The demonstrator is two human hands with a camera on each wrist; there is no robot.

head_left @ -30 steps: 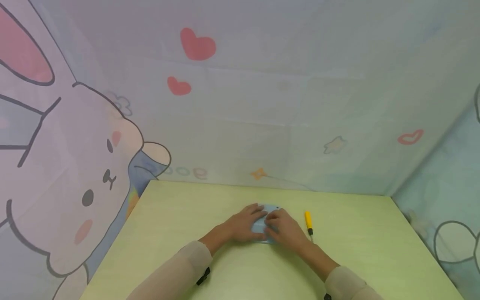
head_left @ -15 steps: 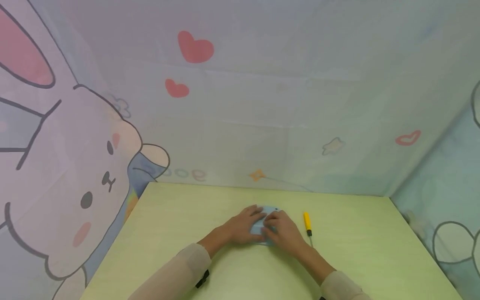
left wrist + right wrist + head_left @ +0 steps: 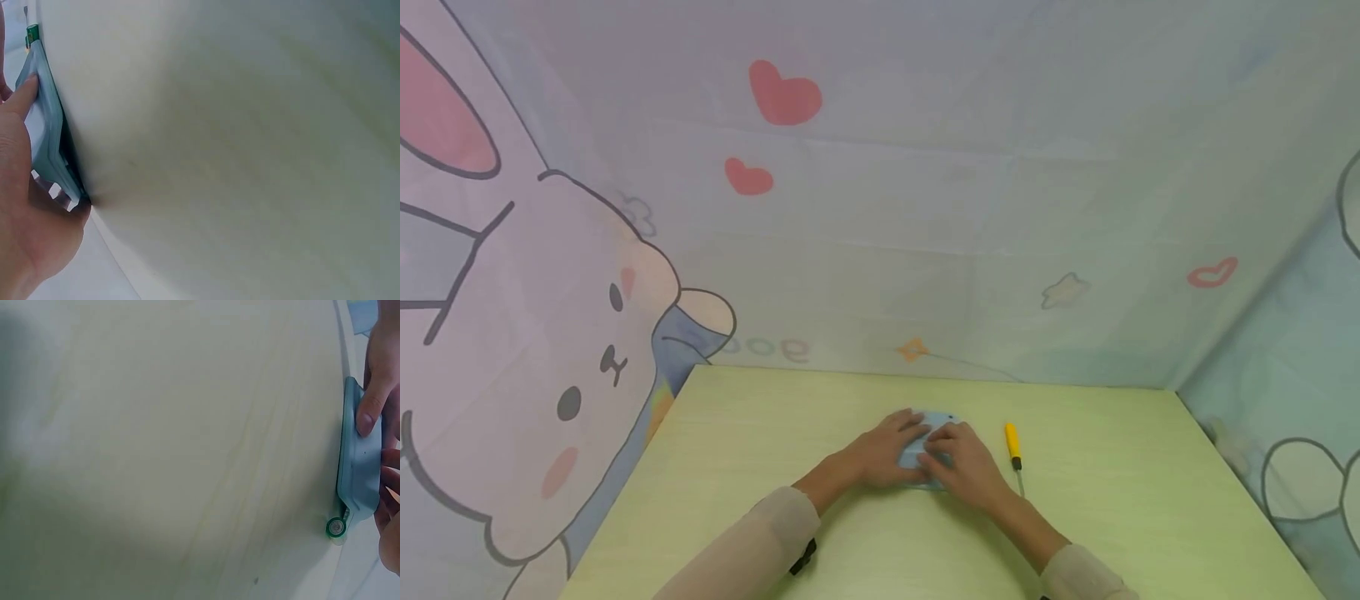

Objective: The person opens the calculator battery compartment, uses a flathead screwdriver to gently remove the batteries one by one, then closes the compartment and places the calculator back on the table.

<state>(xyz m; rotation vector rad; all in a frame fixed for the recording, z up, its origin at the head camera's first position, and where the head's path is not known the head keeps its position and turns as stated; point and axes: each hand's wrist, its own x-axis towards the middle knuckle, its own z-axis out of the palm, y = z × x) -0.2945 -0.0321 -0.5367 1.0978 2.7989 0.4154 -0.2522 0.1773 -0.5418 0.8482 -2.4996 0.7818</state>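
Observation:
A light blue plastic case [image 3: 936, 422] with a small dark dot lies flat on the table, partly covered by both hands. My left hand [image 3: 880, 454] grips its left side, thumb at the near edge and fingers at the far edge. Curled over its right part, my right hand [image 3: 973, 471] holds the case with thumb and fingers, though the exact contact is partly hidden. In the right wrist view the case [image 3: 360, 459] shows a rounded rim, and the left thumb [image 3: 369, 415] presses it. A green-ringed round end, like a battery's [image 3: 336, 527], sits beside the case.
A screwdriver [image 3: 1014, 446] with a yellow handle and metal shaft lies right of my right hand. The pale green table [image 3: 760, 433] ends at a patterned cloth backdrop [image 3: 880, 208], with more cloth on the left and right.
Both hands keep their places on the case. The whole head view shifts slightly, and the right hand shows only a tiny movement.

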